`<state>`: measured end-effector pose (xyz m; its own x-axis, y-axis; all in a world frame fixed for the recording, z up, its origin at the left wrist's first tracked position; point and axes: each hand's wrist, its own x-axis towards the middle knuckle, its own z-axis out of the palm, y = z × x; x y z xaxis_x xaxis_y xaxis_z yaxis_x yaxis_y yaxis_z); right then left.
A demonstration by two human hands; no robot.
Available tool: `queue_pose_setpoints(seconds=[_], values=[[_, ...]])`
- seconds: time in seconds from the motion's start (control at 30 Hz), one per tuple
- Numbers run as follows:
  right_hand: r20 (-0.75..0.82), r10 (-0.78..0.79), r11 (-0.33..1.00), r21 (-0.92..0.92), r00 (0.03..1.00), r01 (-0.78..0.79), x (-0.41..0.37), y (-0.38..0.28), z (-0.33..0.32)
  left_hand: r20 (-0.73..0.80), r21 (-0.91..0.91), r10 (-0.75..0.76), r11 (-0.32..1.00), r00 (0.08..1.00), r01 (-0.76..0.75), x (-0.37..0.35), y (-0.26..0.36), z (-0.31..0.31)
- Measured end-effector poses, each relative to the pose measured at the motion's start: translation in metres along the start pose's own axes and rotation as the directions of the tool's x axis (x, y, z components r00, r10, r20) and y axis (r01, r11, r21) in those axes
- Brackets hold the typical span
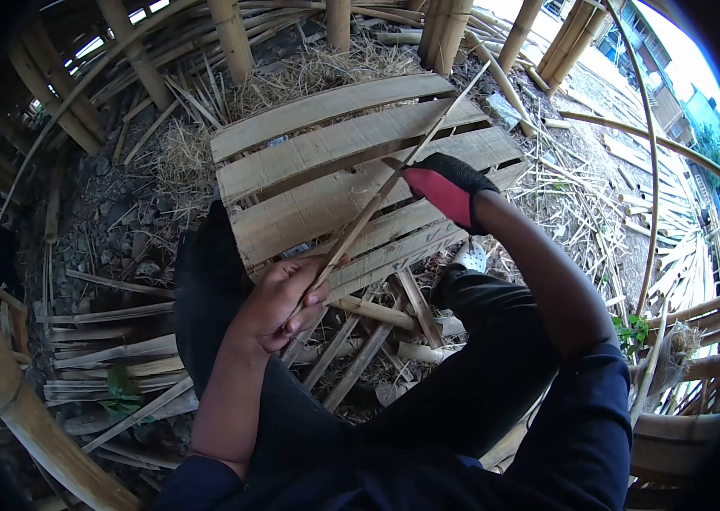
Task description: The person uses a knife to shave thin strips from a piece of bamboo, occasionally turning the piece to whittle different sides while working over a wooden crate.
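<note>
A long, thin bamboo strip (pixel 366 216) runs slantwise over the slatted wooden platform, its far end rising to the upper right. My bare left hand (pixel 283 302) is closed around the strip's near end. On my right hand (pixel 447 189) is a pink and black glove, its fingers curled beside the middle of the strip. A short dark blade, apparently of a knife (pixel 392 163), pokes out of the glove and crosses the strip; its handle is hidden in my grip. The wooden slats (pixel 309 217) lie under both hands, in front of my knees.
Upright bamboo poles (pixel 230 38) stand behind the platform. Split bamboo pieces (pixel 121 341) lie stacked at left, with shavings (pixel 185 157) and rubble on the ground. A curved bamboo pole (pixel 2 375) passes along the left edge. More strips (pixel 683 264) are spread at right.
</note>
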<state>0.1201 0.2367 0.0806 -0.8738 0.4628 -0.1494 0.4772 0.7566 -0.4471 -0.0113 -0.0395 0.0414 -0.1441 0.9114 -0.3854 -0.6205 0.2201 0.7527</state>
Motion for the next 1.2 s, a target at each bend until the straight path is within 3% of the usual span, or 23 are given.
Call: queue_pose_setpoints(seconds=[0.07, 0.13, 0.17, 0.2, 0.27, 0.33, 0.37, 0.47, 0.53, 0.6, 0.67, 0.7, 0.77, 0.8, 0.83, 0.93, 1.03, 1.07, 1.13, 1.17, 1.2], values=[[0.131, 0.156, 0.939, 0.288, 0.979, -0.188, 0.005, 0.011, -0.010, 0.004, 0.004, 0.010, 1.000, 1.000, -0.010, 0.001, 0.000, 0.001], [0.006, -0.023, 0.986, 0.162, 1.000, 0.022, -0.002, -0.005, 0.008, -0.004, 0.033, 0.019, 0.999, 1.000, -0.018, 0.006, 0.000, 0.003], [0.194, 0.054, 0.931, 0.345, 0.979, -0.120, -0.010, -0.024, 0.019, -0.011, 0.035, 0.015, 0.999, 1.000, -0.015, 0.007, 0.000, 0.005], [0.023, -0.121, 0.986, 0.115, 0.992, 0.118, -0.012, -0.034, 0.035, -0.022, 0.035, 0.008, 0.999, 1.000, -0.007, 0.005, 0.001, 0.006], [0.159, -0.164, 0.983, 0.111, 0.974, 0.147, -0.013, -0.037, 0.025, -0.027, 0.031, 0.002, 1.000, 1.000, -0.001, 0.003, 0.000, 0.005], [0.165, -0.083, 0.993, 0.099, 0.983, 0.067, -0.010, -0.025, 0.008, -0.009, 0.008, 0.011, 1.000, 1.000, -0.010, 0.001, -0.003, 0.003], [0.071, 0.061, 0.981, 0.182, 0.996, -0.073, -0.003, -0.012, 0.009, -0.008, 0.010, 0.011, 1.000, 1.000, -0.011, 0.001, -0.003, 0.002], [0.124, 0.162, 0.930, 0.314, 0.979, -0.194, 0.000, 0.002, 0.001, -0.017, 0.028, 0.019, 0.999, 1.000, -0.018, 0.003, -0.001, 0.003], [0.141, -0.011, 0.974, 0.227, 0.990, -0.022, -0.012, -0.028, 0.020, -0.049, 0.060, 0.017, 0.998, 0.999, -0.015, 0.007, 0.000, 0.009], [-0.073, -0.033, 0.999, -0.041, 0.997, 0.030, -0.018, -0.046, 0.047, -0.021, 0.042, 0.016, 0.999, 1.000, -0.016, 0.005, -0.001, 0.005], [0.223, -0.021, 0.990, 0.140, 0.975, -0.011, -0.014, -0.038, 0.020, 0.006, 0.027, 0.011, 1.000, 1.000, -0.011, 0.004, -0.002, 0.002], [0.160, -0.001, 0.996, 0.092, 0.987, -0.014, -0.014, -0.034, 0.011, 0.015, 0.008, 0.016, 1.000, 1.000, -0.017, 0.003, -0.004, 0.001], [0.115, 0.135, 0.974, 0.165, 0.984, -0.152, -0.001, -0.003, 0.005, 0.011, -0.011, 0.025, 1.000, 1.000, -0.025, 0.002, -0.003, 0.001], [0.172, 0.176, 0.952, 0.222, 0.969, -0.213, 0.001, -0.004, -0.003, 0.003, -0.005, 0.021, 1.000, 1.000, -0.021, 0.002, -0.001, 0.004], [0.097, 0.083, 0.991, 0.093, 0.992, -0.092, -0.003, -0.007, 0.002, -0.003, 0.004, 0.015, 1.000, 1.000, -0.015, 0.003, 0.002, 0.006], [-0.096, -0.115, 0.993, -0.015, 0.989, 0.114, -0.019, -0.039, 0.052, -0.034, 0.099, 0.012, 0.995, 0.999, -0.009, 0.005, 0.001, 0.012], [0.179, -0.164, 0.983, 0.109, 0.970, 0.146, -0.013, -0.032, 0.024, 0.005, 0.027, 0.028, 0.999, 1.000, -0.028, 0.000, -0.004, 0.002], [0.112, 0.021, 0.997, 0.075, 0.993, -0.030, -0.016, -0.036, 0.011, 0.008, 0.023, 0.022, 1.000, 1.000, -0.022, -0.001, -0.002, 0.000], [0.080, 0.112, 0.989, 0.092, 0.991, -0.119, -0.002, -0.010, 0.001, 0.011, 0.001, 0.024, 1.000, 1.000, -0.024, -0.002, 0.000, -0.002], [0.123, 0.163, 0.961, 0.206, 0.979, -0.186, -0.002, -0.003, 0.000, 0.006, 0.008, 0.026, 1.000, 1.000, -0.026, -0.001, 0.000, 0.000], [0.038, 0.000, 0.987, 0.161, 0.999, -0.006, -0.003, -0.003, 0.010, 0.001, 0.019, 0.027, 0.999, 1.000, -0.027, 0.003, 0.001, 0.004]])
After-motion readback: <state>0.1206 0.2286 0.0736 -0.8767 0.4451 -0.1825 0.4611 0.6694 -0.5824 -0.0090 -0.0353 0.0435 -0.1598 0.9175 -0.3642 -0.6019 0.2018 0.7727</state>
